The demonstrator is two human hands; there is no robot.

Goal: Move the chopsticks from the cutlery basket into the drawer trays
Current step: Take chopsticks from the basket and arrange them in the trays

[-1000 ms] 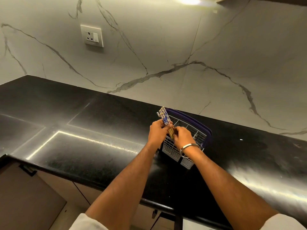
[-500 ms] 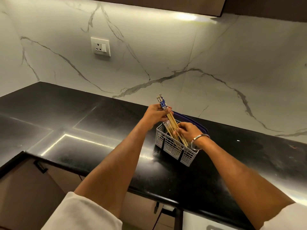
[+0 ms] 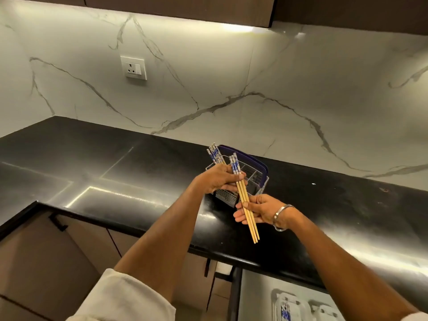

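Note:
A white cutlery basket point(image 3: 228, 197) with a dark blue handle stands on the black counter point(image 3: 115, 172), partly hidden behind my hands. My left hand point(image 3: 217, 178) grips a bundle of wooden chopsticks point(image 3: 243, 198) with blue-patterned tops, held above and in front of the basket. My right hand point(image 3: 259, 210) holds the lower part of a few of those chopsticks, whose tips point down toward the counter edge. An open drawer point(image 3: 257, 295) shows at the bottom right with white trays point(image 3: 296, 305) inside; one tray holds something blue-patterned.
A marble backsplash with a wall socket point(image 3: 133, 67) rises behind the counter. Dark upper cabinets point(image 3: 185, 8) hang overhead. Brown cabinet doors point(image 3: 46, 262) sit below the counter on the left.
Both hands have lifted the chopsticks out of the basket and drawn them toward me. The camera tilted, bringing the open drawer into view.

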